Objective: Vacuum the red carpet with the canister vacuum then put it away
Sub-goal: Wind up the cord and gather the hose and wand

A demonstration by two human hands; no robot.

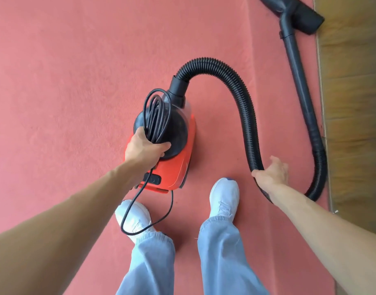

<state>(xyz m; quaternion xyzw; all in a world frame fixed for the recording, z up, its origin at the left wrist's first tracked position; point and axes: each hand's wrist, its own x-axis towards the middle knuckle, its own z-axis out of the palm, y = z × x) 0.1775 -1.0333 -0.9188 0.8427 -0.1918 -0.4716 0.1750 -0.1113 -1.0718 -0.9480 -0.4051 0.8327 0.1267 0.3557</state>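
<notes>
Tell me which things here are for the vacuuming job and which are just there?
For the job:
red vacuum
coiled cord, gripped by the left hand
black hose, touched by the open right hand
wand and floor head
red carpet

Just there:
wooden floor
white shoes

No readable text, label or brand shows on anything here.
</notes>
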